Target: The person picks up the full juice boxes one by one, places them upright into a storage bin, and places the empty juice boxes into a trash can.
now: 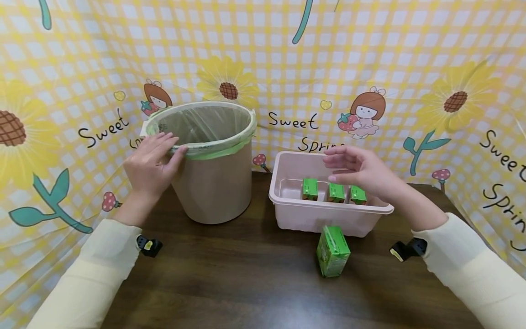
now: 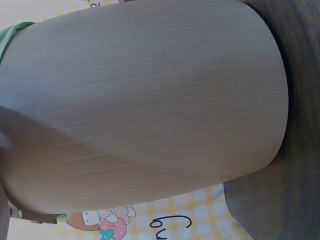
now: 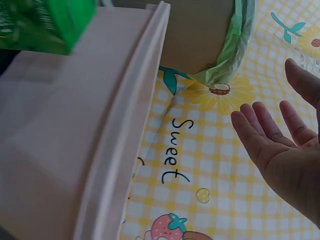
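My left hand (image 1: 152,160) grips the near left rim of a beige trash can (image 1: 213,187) lined with a pale green bag (image 1: 205,121). In the left wrist view the can's wall (image 2: 165,110) fills most of the picture. My right hand (image 1: 353,169) hovers with relaxed fingers above a pale pink plastic basin (image 1: 324,217), holding nothing; the right wrist view shows its bare palm (image 3: 285,155). Inside the basin stand three green drink cartons (image 1: 310,189). Another green carton (image 1: 333,251), with a straw wrapper on its side, stands on the table before the basin.
A dark wooden table (image 1: 230,278) lies under everything. Behind and at both sides hangs a yellow checked cloth (image 1: 287,68) with printed flowers and lettering. The trash can stands left of the basin, with a narrow gap between them.
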### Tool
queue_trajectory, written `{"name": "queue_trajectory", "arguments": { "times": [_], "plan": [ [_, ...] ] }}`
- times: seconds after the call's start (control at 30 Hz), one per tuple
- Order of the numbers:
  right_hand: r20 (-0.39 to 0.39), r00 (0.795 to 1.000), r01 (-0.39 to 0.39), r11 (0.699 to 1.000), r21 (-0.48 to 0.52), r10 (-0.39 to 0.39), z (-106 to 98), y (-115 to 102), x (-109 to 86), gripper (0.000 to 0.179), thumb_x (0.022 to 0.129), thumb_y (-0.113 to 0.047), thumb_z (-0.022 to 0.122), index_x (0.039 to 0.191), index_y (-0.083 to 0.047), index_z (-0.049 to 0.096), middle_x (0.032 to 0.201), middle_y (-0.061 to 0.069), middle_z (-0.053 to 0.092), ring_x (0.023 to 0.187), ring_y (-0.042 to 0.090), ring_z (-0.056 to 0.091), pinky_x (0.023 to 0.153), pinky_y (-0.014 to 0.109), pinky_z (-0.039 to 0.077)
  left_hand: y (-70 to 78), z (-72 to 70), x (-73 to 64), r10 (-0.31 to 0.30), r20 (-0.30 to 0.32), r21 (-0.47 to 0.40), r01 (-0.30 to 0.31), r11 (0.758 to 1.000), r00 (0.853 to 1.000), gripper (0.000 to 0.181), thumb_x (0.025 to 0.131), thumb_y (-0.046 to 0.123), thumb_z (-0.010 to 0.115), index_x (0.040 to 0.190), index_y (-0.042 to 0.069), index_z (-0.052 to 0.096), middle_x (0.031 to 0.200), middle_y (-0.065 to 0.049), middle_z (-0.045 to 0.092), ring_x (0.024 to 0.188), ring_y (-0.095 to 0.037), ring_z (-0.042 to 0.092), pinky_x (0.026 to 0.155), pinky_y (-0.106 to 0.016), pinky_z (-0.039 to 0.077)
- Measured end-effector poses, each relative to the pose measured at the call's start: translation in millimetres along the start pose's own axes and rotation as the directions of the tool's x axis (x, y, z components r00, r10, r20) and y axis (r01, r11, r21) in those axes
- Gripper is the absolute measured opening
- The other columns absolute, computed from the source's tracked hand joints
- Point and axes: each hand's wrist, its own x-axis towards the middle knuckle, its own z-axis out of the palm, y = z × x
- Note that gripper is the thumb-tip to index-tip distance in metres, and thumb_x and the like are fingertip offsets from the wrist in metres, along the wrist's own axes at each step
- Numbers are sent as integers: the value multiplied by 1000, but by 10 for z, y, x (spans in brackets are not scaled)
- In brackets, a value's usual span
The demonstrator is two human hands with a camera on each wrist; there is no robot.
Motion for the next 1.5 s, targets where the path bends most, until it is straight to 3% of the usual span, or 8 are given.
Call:
{"name": "queue_trajectory", "arguments": {
  "times": [0.4,0.57,0.83,1.07,1.23,1.5],
  "plan": [
    [81,997,-8,999,33,6,63,288,-362,52,85,-1,73,132,4,50,126,19,59,113,14,59,86,32,53,7,10,-11,-9,2,1,9,1000,1000,51,88,53,63,93,5,79,98,-10,73,93,-33,69,88,-52,50],
    [115,993,-22,995,95,11,119,412,-470,52,84,2,73,131,6,50,126,21,58,115,20,59,86,32,53,6,2,-3,-10,17,2,10,1000,1000,50,88,52,63,93,5,78,99,-10,73,94,-32,69,89,-51,50],
    [163,987,-3,996,91,-12,181,568,-628,51,85,-1,72,131,6,50,128,28,55,118,26,56,92,32,49,8,-3,-5,-13,24,8,12,1000,1000,48,88,52,63,94,6,79,99,-10,73,95,-31,69,89,-50,50],
    [236,971,18,991,132,-49,213,689,-719,55,85,1,71,133,10,46,133,34,47,125,22,52,97,33,46,7,-1,-3,-16,22,8,15,1000,1000,49,89,52,63,95,6,79,99,-10,73,95,-31,69,90,-50,50],
    [288,954,34,987,159,-80,245,781,-761,59,86,2,70,135,13,41,137,31,45,127,19,50,100,32,43,3,-1,-3,-16,25,10,16,1000,1000,49,88,52,63,94,6,79,99,-9,73,95,-31,69,89,-50,50],
    [330,944,-37,985,167,-20,273,934,-784,68,83,-2,75,139,11,38,141,32,40,129,17,47,101,29,42,4,-12,3,-12,45,21,11,1000,999,48,89,52,62,95,7,79,100,-9,73,96,-30,69,88,-50,50]
  ]
}}
